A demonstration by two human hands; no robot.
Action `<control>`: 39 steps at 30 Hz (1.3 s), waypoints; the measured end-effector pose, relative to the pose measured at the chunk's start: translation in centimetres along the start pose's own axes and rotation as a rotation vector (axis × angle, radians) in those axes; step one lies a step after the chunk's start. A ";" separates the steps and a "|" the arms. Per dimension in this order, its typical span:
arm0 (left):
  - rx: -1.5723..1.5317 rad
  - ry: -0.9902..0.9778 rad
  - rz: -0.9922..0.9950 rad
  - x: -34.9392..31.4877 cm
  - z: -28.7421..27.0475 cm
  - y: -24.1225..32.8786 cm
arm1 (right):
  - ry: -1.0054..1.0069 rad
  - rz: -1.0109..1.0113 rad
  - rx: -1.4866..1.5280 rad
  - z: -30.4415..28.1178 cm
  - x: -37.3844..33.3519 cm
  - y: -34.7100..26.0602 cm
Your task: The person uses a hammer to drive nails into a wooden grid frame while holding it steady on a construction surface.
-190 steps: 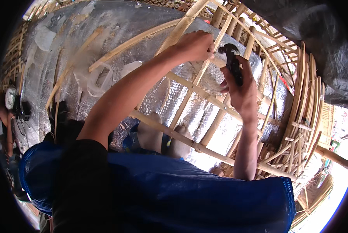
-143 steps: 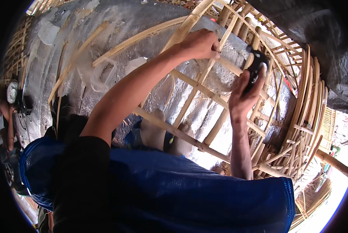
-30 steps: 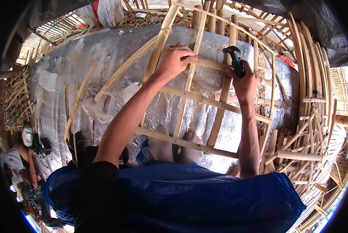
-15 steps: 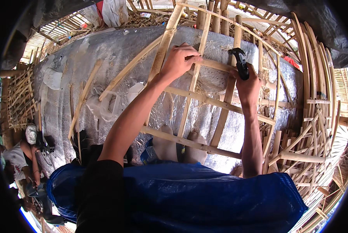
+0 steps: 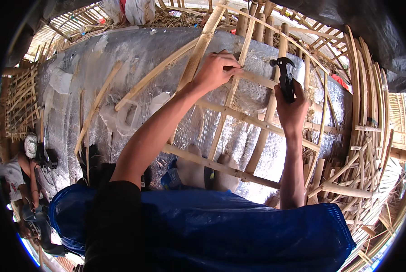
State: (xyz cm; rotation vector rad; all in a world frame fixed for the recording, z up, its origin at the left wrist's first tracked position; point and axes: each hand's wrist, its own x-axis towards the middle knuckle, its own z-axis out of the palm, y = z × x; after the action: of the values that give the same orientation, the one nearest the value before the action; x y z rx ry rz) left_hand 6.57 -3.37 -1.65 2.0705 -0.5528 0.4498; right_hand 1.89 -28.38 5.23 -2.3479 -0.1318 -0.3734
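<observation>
Black claw hammer (image 5: 285, 81) was up in the right hand (image 5: 292, 109), grip wrapped round the handle, head end away from the person and apart from the joint. Left hand (image 5: 214, 71) was at the crossing of a short bamboo crosspiece (image 5: 259, 79) and a long thin strip (image 5: 232, 93), grip narrow; from where I stood, couldn't tell what, if anything, it pinched. Step in hand looked like hammer work at that joint. Next move seemed to call for a steady crossing and the left hand clear of the striking line. Silver sheet (image 5: 71, 122) lay under the bamboo frame (image 5: 246, 119), with a clear plastic container (image 5: 129, 115) on it. Bundled strips (image 5: 364, 86) were off right; co-worker's arm (image 5: 34, 181), well apart, lower left.
</observation>
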 end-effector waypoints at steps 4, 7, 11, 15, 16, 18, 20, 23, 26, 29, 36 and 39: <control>-0.026 0.016 0.023 0.0 0.1 -0.3 | -0.161 -0.071 0.119 0.7 -1.4 -2.9; -0.054 0.034 0.007 0.0 0.3 -0.1 | -0.229 -0.042 0.232 1.1 -1.6 -4.0; -0.055 0.029 -0.018 -0.1 0.2 -0.3 | -0.170 0.002 0.143 2.1 -1.9 -5.2; -0.076 0.058 0.016 0.0 0.3 -0.3 | -0.242 -0.038 0.057 1.5 -1.6 -5.6; -0.090 0.046 -0.006 0.0 0.3 -0.3 | -0.257 0.034 0.084 1.4 -1.6 -6.0; -0.105 0.041 -0.036 -0.2 0.2 -0.2 | -0.197 -0.021 0.137 2.5 -2.1 -5.3; -0.121 0.045 -0.011 -0.1 0.2 -0.2 | -0.104 -0.110 0.124 3.5 -2.3 -4.4; -0.101 0.039 -0.029 -0.3 0.1 -0.3 | -0.205 -0.096 0.072 3.0 -2.0 -4.8; -0.079 0.056 0.000 -0.3 0.2 -0.5 | -0.163 -0.059 0.097 3.1 -2.4 -5.0; -0.099 0.053 -0.013 -0.1 0.5 -0.6 | -0.041 -0.233 0.054 3.6 -2.2 -4.3; -0.110 0.046 -0.017 -0.3 0.4 -0.8 | 0.036 -0.222 0.091 3.4 -2.0 -4.0; -0.107 0.046 -0.023 -0.3 0.4 -0.7 | -0.265 -0.152 -0.004 2.7 -2.1 -5.1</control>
State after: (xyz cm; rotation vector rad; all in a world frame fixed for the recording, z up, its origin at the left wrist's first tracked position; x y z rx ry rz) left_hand 6.74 -3.35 -2.53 1.9577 -0.5149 0.4439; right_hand -0.54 -22.78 6.09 -2.3892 -0.4379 -0.1332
